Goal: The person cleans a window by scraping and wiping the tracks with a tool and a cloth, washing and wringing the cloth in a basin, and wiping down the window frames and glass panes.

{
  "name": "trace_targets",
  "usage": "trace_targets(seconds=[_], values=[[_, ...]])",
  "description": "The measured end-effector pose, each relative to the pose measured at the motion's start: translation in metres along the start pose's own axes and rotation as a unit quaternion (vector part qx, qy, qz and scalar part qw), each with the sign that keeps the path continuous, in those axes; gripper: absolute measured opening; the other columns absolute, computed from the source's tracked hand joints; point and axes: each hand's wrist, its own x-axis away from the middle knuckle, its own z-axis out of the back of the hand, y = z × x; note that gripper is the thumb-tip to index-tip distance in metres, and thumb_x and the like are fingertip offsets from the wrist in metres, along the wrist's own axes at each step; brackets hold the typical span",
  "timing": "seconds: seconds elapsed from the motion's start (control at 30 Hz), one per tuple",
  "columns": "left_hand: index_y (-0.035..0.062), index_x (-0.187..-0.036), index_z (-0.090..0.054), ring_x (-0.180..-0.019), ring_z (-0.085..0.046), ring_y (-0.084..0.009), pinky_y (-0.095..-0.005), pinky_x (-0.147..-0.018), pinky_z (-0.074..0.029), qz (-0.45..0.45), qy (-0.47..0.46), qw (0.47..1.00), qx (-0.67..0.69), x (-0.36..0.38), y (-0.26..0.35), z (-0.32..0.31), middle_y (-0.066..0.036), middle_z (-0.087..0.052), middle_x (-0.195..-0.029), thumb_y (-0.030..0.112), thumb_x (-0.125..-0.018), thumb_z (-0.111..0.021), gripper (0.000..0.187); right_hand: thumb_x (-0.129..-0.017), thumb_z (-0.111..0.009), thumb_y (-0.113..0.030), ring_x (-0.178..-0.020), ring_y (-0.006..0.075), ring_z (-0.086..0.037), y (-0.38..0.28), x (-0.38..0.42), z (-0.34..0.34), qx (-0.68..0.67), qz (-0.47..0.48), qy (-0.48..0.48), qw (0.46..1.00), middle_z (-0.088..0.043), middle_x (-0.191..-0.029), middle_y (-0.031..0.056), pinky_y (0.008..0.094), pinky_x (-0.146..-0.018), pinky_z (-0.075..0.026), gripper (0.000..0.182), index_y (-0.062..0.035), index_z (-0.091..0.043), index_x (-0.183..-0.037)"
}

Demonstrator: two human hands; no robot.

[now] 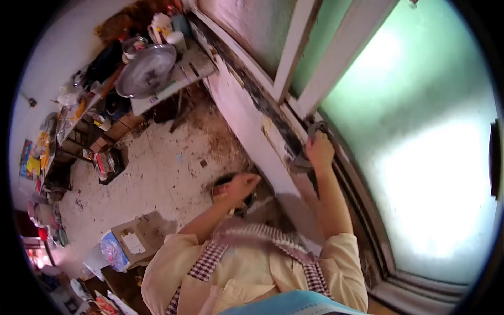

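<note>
My right hand (319, 149) grips a dark grey cloth (317, 127) at the lower window frame (302, 107), and part of the grey material hangs over the sill below the fingers. My left hand (243, 187) hovers in front of my body, above a dark container (220, 190) near the wall's foot. Its fingers are curled together; whether anything small is between them cannot be made out. Peeling paint and dark stains mark the sill (262, 102) beside my right hand.
A table (197, 73) at the upper left bears a large round metal tray (147, 71). An open cardboard box (152, 231) stands on the floor at lower left. Cluttered shelves line the far left wall. Frosted window panes (420, 157) fill the right side.
</note>
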Motion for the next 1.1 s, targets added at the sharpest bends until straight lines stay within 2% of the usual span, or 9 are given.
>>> trace_targets(seconds=[0.07, 0.23, 0.37, 0.57, 0.67, 0.77, 0.87, 1.0, 1.1], values=[[0.0016, -0.092, -0.066, -0.066, -0.061, -0.0277, -0.0354, -0.063, -0.048, -0.007, 0.001, 0.999, -0.035, 0.003, -0.013, 0.016, -0.015, -0.064, -0.079, 0.024, -0.088, -0.058, 0.024, -0.080, -0.061, -0.027, -0.080, 0.0385, -0.058, 0.041, 0.050, 0.009, -0.054, -0.007, 0.032, 0.998, -0.057, -0.090, 0.0179, 0.0460, -0.065, -0.048, 0.028, -0.0023, -0.053, -0.092], [0.0018, -0.094, -0.066, -0.065, -0.061, -0.0219, -0.0329, -0.060, -0.047, 0.044, 0.063, 0.997, 0.002, 0.016, -0.060, 0.043, -0.012, -0.063, -0.073, 0.020, -0.089, -0.057, 0.021, -0.078, -0.064, -0.021, -0.083, 0.0324, -0.060, 0.084, 0.118, 0.036, 0.044, 0.020, 0.035, 0.998, -0.057, -0.094, 0.0163, 0.0405, -0.066, -0.051, 0.034, -0.0036, -0.055, -0.105], [0.0029, -0.095, -0.067, -0.065, -0.059, -0.0191, -0.0330, -0.058, -0.045, 0.086, 0.068, 0.994, -0.006, 0.029, -0.060, 0.054, -0.010, -0.062, -0.073, 0.019, -0.089, -0.057, 0.020, -0.079, -0.061, -0.024, -0.079, 0.0315, -0.057, 0.034, 0.048, -0.010, 0.022, 0.048, 0.077, 0.996, -0.053, -0.085, 0.0133, 0.0431, -0.063, -0.050, 0.021, -0.0076, -0.054, -0.090], [0.0041, -0.094, -0.067, -0.065, -0.058, -0.0203, -0.0334, -0.058, -0.045, 0.042, -0.021, 0.997, -0.060, 0.025, -0.044, 0.035, -0.011, -0.060, -0.073, 0.021, -0.086, -0.060, 0.020, -0.078, -0.063, -0.024, -0.086, 0.0321, -0.057, -0.012, -0.007, -0.016, -0.026, 0.051, 0.041, 0.998, -0.055, -0.091, 0.0133, 0.0411, -0.069, -0.050, 0.027, -0.0055, -0.056, -0.095], [0.0040, -0.095, -0.067, -0.065, -0.057, -0.0217, -0.0333, -0.059, -0.045, -0.006, -0.004, 0.999, -0.040, 0.022, -0.037, 0.039, -0.012, -0.058, -0.073, 0.020, -0.085, -0.061, 0.020, -0.076, -0.064, -0.022, -0.087, 0.0324, -0.058, 0.030, 0.041, 0.005, -0.053, 0.046, 0.044, 0.997, -0.057, -0.092, 0.0141, 0.0420, -0.068, -0.049, 0.026, -0.0057, -0.058, -0.095], [0.0038, -0.094, -0.067, -0.064, -0.057, -0.0228, -0.0332, -0.059, -0.045, 0.049, 0.010, 0.998, -0.024, 0.025, -0.057, 0.053, -0.013, -0.059, -0.072, 0.019, -0.084, -0.061, 0.019, -0.076, -0.064, -0.022, -0.085, 0.0338, -0.059, 0.047, 0.067, 0.024, -0.022, 0.011, 0.056, 0.998, -0.057, -0.092, 0.0143, 0.0429, -0.067, -0.049, 0.026, -0.0057, -0.057, -0.095], [0.0005, -0.096, -0.067, -0.059, -0.055, -0.0173, -0.0317, -0.054, -0.043, 0.020, 0.075, 0.996, -0.049, 0.038, -0.108, 0.069, -0.010, -0.062, -0.070, 0.020, -0.089, -0.057, 0.022, -0.076, -0.064, -0.023, -0.084, 0.0333, -0.059, 0.002, 0.043, 0.038, -0.032, -0.026, -0.004, 0.999, -0.057, -0.091, 0.0131, 0.0429, -0.066, -0.050, 0.026, -0.0063, -0.058, -0.094], [0.0005, -0.095, -0.067, -0.059, -0.055, -0.0172, -0.0308, -0.054, -0.043, 0.096, 0.116, 0.988, -0.028, 0.047, -0.118, 0.082, -0.011, -0.062, -0.071, 0.019, -0.087, -0.059, 0.022, -0.074, -0.065, -0.022, -0.086, 0.0311, -0.057, -0.086, -0.037, -0.003, -0.065, 0.100, 0.037, 0.992, -0.056, -0.088, 0.0120, 0.0426, -0.069, -0.050, 0.028, -0.0090, -0.058, -0.098], [0.0037, -0.093, -0.068, -0.058, -0.054, -0.0218, -0.0333, -0.055, -0.042, 0.135, 0.107, 0.985, -0.017, 0.045, -0.127, 0.081, -0.014, -0.061, -0.071, 0.019, -0.083, -0.062, 0.020, -0.074, -0.064, -0.019, -0.088, 0.0313, -0.058, -0.086, -0.071, -0.057, -0.006, 0.028, 0.006, 1.000, -0.057, -0.090, 0.0120, 0.0426, -0.071, -0.051, 0.029, -0.0097, -0.059, -0.100]])
